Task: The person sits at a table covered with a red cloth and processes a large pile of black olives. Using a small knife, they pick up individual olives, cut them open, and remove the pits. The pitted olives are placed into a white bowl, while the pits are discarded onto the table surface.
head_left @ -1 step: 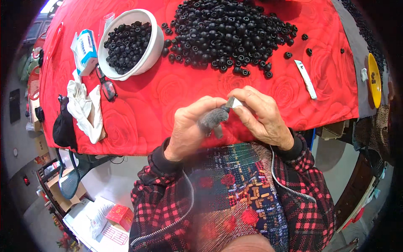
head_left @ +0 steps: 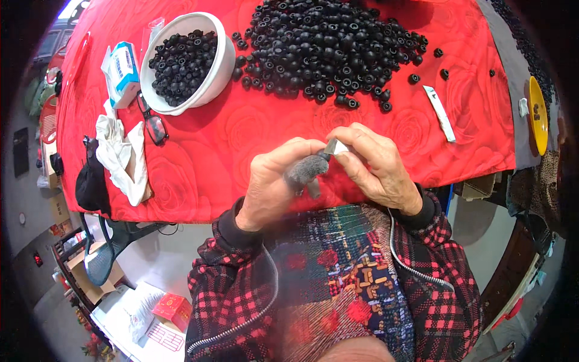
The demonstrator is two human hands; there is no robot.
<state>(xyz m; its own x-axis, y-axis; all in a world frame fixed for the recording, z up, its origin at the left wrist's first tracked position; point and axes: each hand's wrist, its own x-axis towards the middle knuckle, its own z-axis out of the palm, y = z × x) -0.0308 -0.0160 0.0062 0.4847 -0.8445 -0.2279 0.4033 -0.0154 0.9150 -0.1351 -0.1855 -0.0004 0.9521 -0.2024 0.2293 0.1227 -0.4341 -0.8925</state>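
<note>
Beside white bowl (head_left: 214,72), blue-white packet (head_left: 123,72)

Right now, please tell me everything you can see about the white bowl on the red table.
The white bowl is round and deep, with smooth glossy walls that look like ceramic or plastic. It stands upright on the red rose-patterned tablecloth, at the far left of the table, and is filled almost to the rim with small black ring-shaped parts. A blue and white packet lies close at its left, black eyeglasses lie just below it, and the large loose pile of black parts begins at its right. No hand touches it.
</note>
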